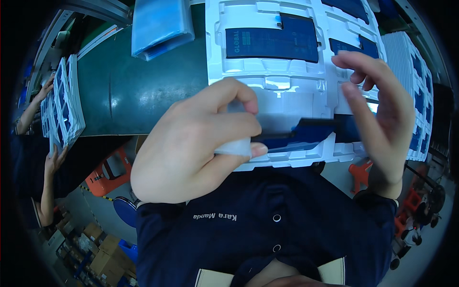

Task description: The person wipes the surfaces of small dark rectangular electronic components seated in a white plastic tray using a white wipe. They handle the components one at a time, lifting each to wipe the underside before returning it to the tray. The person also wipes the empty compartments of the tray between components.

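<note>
Battery (313,131) pinched in the left hand (186,143), right hand (385,103) open nearby.
From where I stand, the left fingers also curl round a pale wad (237,146), while the battery sits tilted at the near side of a white tray (214,52); the right fingers curve apart over the tray's right part. Farther up, another battery (270,45) lies in its pocket. Plastic sleeves (162,28) rest on the green table (138,91), stacked trays (401,62) stand rightward, and leftward a co-worker's hands (55,159) grip more trays (64,107).
</note>
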`<state>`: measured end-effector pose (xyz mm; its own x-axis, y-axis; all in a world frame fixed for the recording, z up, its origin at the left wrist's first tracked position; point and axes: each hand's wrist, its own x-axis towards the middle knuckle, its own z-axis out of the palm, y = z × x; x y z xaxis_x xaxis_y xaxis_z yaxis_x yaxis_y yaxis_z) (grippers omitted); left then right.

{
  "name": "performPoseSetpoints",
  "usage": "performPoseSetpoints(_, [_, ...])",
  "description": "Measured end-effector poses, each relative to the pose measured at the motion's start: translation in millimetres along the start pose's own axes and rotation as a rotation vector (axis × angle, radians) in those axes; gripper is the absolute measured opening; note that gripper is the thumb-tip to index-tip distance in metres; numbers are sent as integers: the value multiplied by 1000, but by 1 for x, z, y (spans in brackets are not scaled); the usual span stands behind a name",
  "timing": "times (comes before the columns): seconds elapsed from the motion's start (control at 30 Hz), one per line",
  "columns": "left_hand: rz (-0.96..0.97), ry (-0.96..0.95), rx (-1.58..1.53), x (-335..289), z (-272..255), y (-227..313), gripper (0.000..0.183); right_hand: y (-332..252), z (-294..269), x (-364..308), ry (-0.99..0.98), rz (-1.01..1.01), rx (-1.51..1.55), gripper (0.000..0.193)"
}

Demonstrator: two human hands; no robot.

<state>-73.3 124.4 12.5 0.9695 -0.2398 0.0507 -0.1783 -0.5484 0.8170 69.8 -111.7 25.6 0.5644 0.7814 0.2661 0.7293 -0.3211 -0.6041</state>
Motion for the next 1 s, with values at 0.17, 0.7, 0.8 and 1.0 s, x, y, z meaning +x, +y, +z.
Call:
performPoseSetpoints(0.17, [-76,131,188,4,16,7,23,2,-8,3,-109,34,88,26])
performPoseSetpoints(0.7, [231,543,-313,31,-15,-19,38,-4,-1,61,-307,-293,-23,29])
performPoseSetpoints(0.8, [206,594,-1056,52,-33,-18,44,-12,7,83,-320,-197,249,29])
performPoseSetpoints(1.0, [32,649,-985,110,-41,4,28,8,30,100,-15,182,990,26])
